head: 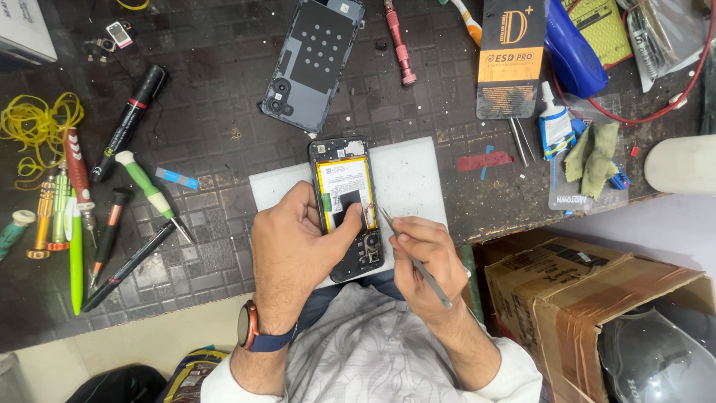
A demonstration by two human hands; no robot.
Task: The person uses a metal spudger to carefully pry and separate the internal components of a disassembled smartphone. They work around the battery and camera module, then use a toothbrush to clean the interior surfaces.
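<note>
An opened phone (344, 179) with its yellow-edged battery showing lies on a white pad (406, 175) on the dark bench. My left hand (294, 250) grips the phone's lower half, thumb pressed on the battery. My right hand (425, 257) holds thin metal tweezers (415, 257), their tips at the phone's right edge beside the battery. The phone's removed grey back cover (313, 63) lies further up the bench, inside face up.
Screwdrivers, pens and a black marker (128, 123) lie at the left with yellow bands (33, 123). A red screwdriver (400, 45), a black tool packet (511, 60), a glue bottle (554, 123) and a green cloth (594, 153) sit at the right. A cardboard box (589, 298) stands below the bench.
</note>
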